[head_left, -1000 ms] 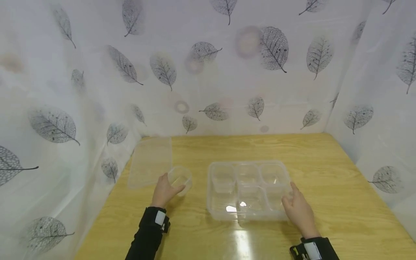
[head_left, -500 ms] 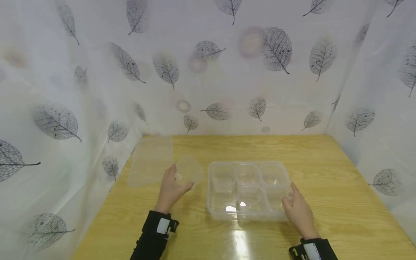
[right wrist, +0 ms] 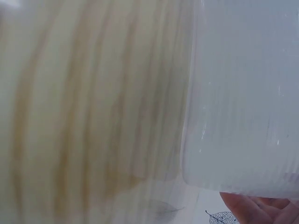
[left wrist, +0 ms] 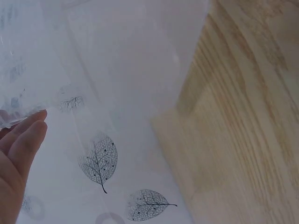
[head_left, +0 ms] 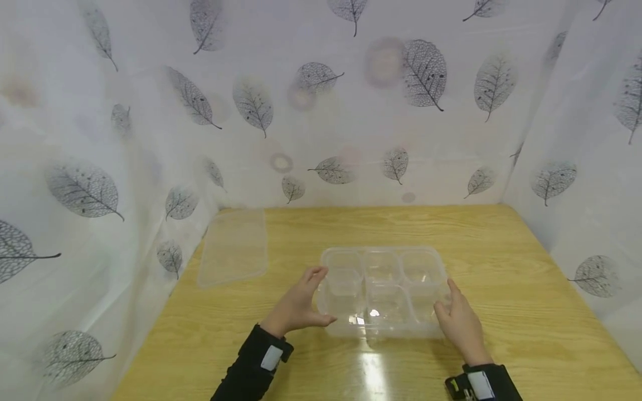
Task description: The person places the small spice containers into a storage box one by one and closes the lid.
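Observation:
A clear plastic box (head_left: 386, 328) divided into several compartments sits on the wooden table. My left hand (head_left: 301, 303) is at its left side, thumb and fingers spread around a small clear plastic cup (head_left: 343, 281) over the box's left compartments. The cup is hard to tell from the box behind it; how deep it sits cannot be told. In the left wrist view, fingertips (left wrist: 35, 128) touch clear plastic at the left edge. My right hand (head_left: 461, 323) holds the box's right side, with the thumb near the rim; in the right wrist view the box wall (right wrist: 238, 102) hides much of it.
A flat, clear rectangular lid (head_left: 234, 245) lies at the table's back left. The wooden table (head_left: 526, 312) extends around the box. White sheeting with leaf prints (head_left: 371, 128) encloses the back and both sides.
My left hand has lifted the small cup from beside the lid, tilted it and carried it right to the box's left side. The right hand and box have stayed put.

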Demonstrator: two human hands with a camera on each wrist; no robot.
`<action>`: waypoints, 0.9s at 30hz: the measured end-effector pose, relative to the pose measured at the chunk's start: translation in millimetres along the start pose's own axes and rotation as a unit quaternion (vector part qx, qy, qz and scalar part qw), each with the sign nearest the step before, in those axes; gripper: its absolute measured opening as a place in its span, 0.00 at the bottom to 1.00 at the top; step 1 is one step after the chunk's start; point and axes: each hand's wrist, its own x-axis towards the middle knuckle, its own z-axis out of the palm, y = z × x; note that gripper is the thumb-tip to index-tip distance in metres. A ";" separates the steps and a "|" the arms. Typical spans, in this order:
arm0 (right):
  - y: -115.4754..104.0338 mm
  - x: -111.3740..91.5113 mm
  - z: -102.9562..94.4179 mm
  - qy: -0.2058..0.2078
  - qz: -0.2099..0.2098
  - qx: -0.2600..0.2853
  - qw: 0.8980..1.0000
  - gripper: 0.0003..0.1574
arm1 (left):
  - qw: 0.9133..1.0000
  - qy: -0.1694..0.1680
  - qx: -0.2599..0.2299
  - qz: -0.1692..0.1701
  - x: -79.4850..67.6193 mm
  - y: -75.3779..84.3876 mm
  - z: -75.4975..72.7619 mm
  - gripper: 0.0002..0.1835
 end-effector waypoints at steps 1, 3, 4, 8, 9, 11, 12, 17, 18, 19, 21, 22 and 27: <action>-0.3 -0.2 -0.1 0.000 0.001 -0.001 1.000 0.37 | 1.000 -0.008 0.004 0.000 -0.1 0.2 2.5 0.52; -0.6 -0.4 -0.2 0.000 0.003 -0.001 1.000 0.37 | 1.000 -0.018 0.008 0.007 0.3 -0.2 6.8 0.52; -0.5 -0.4 -0.1 0.001 0.003 -0.002 1.000 0.37 | 1.000 -0.023 0.011 0.009 0.5 -0.5 8.8 0.52; 0.5 0.2 0.5 0.003 0.005 0.000 1.000 0.37 | 0.999 -0.027 0.027 0.028 0.7 -3.7 16.6 0.51; 0.7 0.5 0.6 0.003 0.005 0.000 1.000 0.37 | 0.999 -0.030 0.031 0.028 0.6 -4.1 18.1 0.51; 1.1 1.0 0.9 0.002 0.005 0.002 1.000 0.37 | 0.998 -0.039 0.044 0.022 0.1 -4.9 20.4 0.50; 1.2 1.0 1.0 0.002 0.004 0.002 1.000 0.37 | 0.998 -0.042 0.051 0.018 -0.2 -5.1 21.2 0.50; 2.4 1.0 1.9 0.000 0.000 0.005 1.000 0.37 | 0.995 -0.056 0.084 0.004 -1.6 -6.4 23.0 0.48; 2.4 0.9 1.9 -0.001 0.000 0.004 1.000 0.37 | 0.994 -0.057 0.091 0.005 -1.9 -7.4 23.7 0.47; 2.5 1.0 1.8 0.000 0.000 0.004 1.000 0.37 | 0.993 -0.060 0.097 0.005 -2.0 -8.2 24.2 0.47; 2.3 1.1 1.4 -0.001 0.002 0.003 1.000 0.37 | 0.992 -0.064 0.106 0.006 -2.2 -9.8 25.3 0.46; 2.0 1.2 1.1 -0.001 0.004 0.003 1.000 0.37 | 0.992 -0.066 0.111 0.006 -2.4 -10.5 25.9 0.46; 0.6 1.8 0.1 -0.005 0.009 0.004 1.000 0.37 | 0.991 -0.075 0.110 0.006 -3.5 -12.2 27.7 0.44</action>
